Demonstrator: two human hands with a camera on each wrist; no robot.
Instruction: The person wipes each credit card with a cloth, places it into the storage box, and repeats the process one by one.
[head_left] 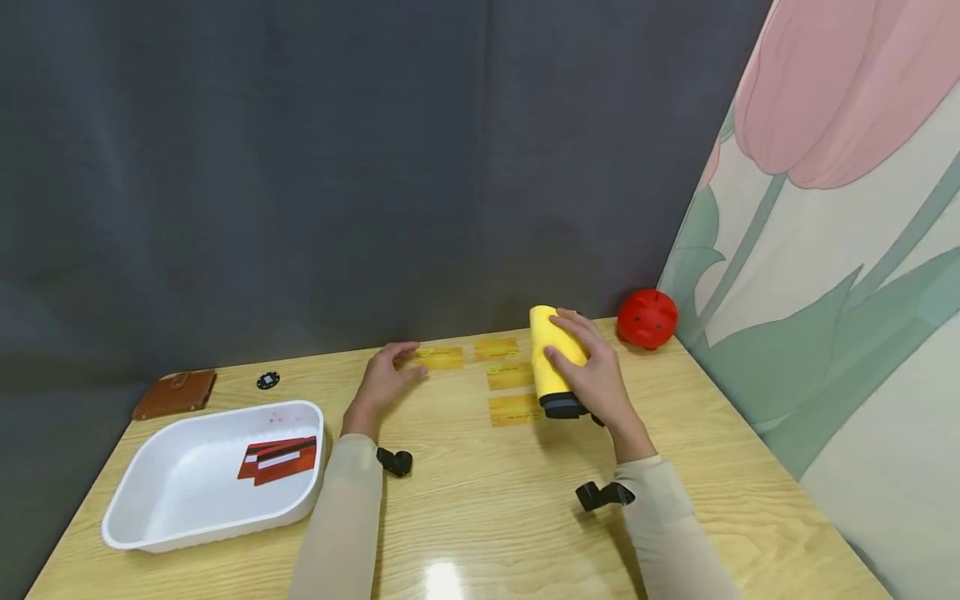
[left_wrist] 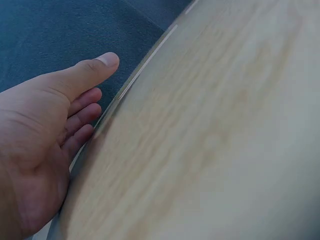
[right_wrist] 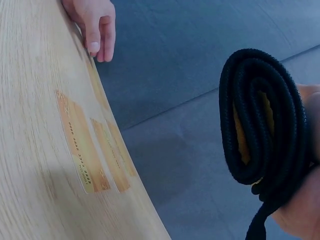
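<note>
My right hand [head_left: 596, 379] grips a rolled yellow cloth [head_left: 551, 354] with a black edge, its fingers and thumb around the roll above the table. The right wrist view shows the layered black end [right_wrist: 250, 120] of the roll and a narrow black strip hanging down. Several yellow-orange cards lie flat on the table, among them a nearer card [head_left: 513, 410] and a far-left card [head_left: 440, 358]. My left hand [head_left: 386, 383] rests on the table by that far-left card, fingertips right at its left end. In the left wrist view the hand's thumb and fingers [left_wrist: 82, 117] are relaxed.
A white tray [head_left: 138, 492] with red cards [head_left: 281, 461] in it stands at the left. Behind it are a brown leather wallet [head_left: 176, 392] and a black poker chip [head_left: 267, 380]. A red piggy bank [head_left: 647, 319] sits at the back right, by the wall [head_left: 847, 375].
</note>
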